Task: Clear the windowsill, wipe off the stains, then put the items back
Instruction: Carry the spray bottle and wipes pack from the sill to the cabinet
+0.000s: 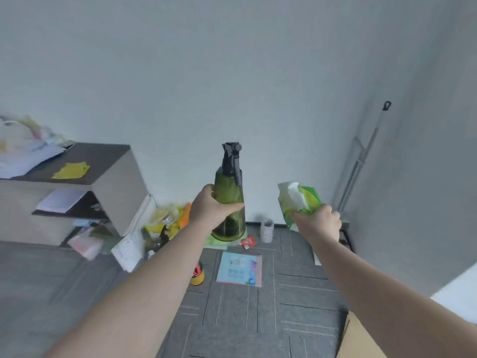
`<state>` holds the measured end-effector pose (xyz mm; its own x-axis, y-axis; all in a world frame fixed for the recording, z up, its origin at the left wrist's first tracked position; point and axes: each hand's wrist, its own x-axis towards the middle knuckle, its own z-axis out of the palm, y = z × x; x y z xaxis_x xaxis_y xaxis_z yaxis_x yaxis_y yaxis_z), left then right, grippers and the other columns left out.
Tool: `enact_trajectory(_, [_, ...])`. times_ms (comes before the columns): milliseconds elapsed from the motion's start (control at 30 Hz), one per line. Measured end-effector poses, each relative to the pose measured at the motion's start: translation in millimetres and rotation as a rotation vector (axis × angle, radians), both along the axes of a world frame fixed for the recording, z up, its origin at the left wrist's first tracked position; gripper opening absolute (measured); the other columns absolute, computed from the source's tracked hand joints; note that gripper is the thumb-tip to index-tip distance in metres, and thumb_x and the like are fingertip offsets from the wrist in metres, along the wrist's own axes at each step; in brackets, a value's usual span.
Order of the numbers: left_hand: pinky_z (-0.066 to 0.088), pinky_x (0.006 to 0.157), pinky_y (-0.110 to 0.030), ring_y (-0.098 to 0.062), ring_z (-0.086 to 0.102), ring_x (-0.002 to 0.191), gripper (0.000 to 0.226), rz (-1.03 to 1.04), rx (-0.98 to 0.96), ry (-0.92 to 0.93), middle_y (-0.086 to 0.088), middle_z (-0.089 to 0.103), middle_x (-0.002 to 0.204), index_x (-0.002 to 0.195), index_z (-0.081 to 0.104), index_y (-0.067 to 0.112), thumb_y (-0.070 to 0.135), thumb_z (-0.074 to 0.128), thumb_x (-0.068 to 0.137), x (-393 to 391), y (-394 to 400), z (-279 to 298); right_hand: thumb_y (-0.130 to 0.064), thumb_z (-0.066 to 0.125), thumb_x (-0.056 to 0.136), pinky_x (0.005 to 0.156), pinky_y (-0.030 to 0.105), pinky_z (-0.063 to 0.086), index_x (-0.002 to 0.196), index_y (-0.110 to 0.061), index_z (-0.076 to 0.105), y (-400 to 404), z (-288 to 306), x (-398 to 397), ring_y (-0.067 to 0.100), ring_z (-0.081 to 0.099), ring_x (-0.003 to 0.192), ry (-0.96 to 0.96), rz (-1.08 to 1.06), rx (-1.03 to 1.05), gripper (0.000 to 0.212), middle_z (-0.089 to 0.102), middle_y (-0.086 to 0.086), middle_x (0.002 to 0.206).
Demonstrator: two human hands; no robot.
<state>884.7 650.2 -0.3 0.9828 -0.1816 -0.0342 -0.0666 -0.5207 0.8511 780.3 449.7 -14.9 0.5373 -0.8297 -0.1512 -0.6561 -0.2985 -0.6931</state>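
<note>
Head view, motion-blurred at left edge: left hand (211, 205) wrapping its grip closed around green spray bottle (229, 202), hiding mid-body, black trigger head pointing up. Right hand (318, 223) pinching closed on green wipes pack (300, 200), lower end hidden, print unreadable. Both being held well above grey floor (232, 319), apart from each other. Lying below: blue leaflet (240, 270), yellow tape roll (197, 277), white cup (267, 229). Standing left: shelf unit (111, 177) carrying yellow cloth (71, 171). Leaning right against wall: mop handle (361, 158).
</note>
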Motion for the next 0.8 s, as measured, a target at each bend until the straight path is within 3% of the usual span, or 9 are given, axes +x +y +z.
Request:
enact_trajectory(267, [0.050,0.080,-0.033,-0.017,0.058,0.090,0.058,0.300,0.025,0.003,0.010,0.059,0.099,0.102,0.048,0.028,0.043,0.085,0.060,151.9,101.6,2.8,-0.041,0.067,0.073,0.099,0.045,0.041,0.128,-0.004,0.042,82.6,-9.7,222.6,0.032,0.037,0.127,-0.032,0.317,0.054,0.071,0.044,0.015,0.127])
enact_trajectory(467, [0.048,0.081,-0.031,-0.017,0.057,0.095,0.066,0.451,0.021,0.008,0.008,0.060,0.104,0.112,0.051,0.023,0.043,0.086,0.060,239.1,165.1,9.4,-0.035,0.066,0.075,0.100,0.046,0.040,0.129,-0.004,0.040,144.6,-5.0,343.7,0.033,0.036,0.128,-0.003,0.457,0.068,0.067,0.043,0.016,0.129])
enact_trajectory(567, [0.052,0.089,-0.038,-0.018,0.060,0.100,0.073,0.525,0.022,0.020,0.009,0.064,0.107,0.114,0.053,0.024,0.051,0.085,0.054,279.1,202.3,5.7,-0.035,0.066,0.076,0.099,0.045,0.040,0.129,-0.004,0.040,176.1,-3.4,396.9,0.033,0.036,0.129,0.007,0.505,0.064,0.066,0.043,0.016,0.129])
enact_trajectory(800, [0.050,0.085,-0.034,-0.017,0.056,0.094,0.068,0.511,0.093,0.063,0.008,0.059,0.105,0.114,0.049,0.024,0.047,0.084,0.061,385.9,290.1,-4.7,-0.037,0.066,0.077,0.091,0.043,0.043,0.125,-0.004,0.042,250.1,-14.8,515.4,0.033,0.039,0.124,0.005,0.537,0.042,0.063,0.045,0.015,0.125])
